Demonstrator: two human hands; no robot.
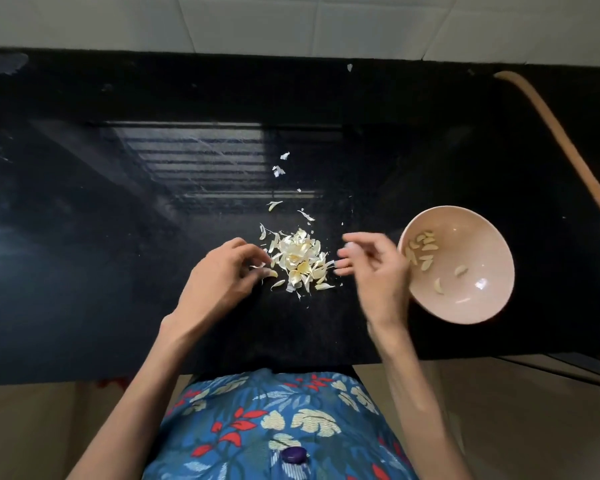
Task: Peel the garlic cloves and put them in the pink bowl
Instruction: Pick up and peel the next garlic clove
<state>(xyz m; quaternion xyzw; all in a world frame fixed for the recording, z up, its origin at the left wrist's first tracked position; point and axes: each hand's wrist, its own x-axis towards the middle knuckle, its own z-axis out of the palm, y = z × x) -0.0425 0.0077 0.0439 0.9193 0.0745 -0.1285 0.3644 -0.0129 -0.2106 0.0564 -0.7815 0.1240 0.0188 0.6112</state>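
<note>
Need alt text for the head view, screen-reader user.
Seen from above, a person's left hand and right hand flank a pile of garlic skins on a black counter. A pink bowl holding peeled cloves sits just right of the right hand.

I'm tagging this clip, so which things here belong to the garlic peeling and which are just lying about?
In the job: left hand, right hand, pile of garlic skins, peeled cloves, pink bowl.
Lying about: stray skin flakes farther back on the counter, brown hose at the right edge.
</note>
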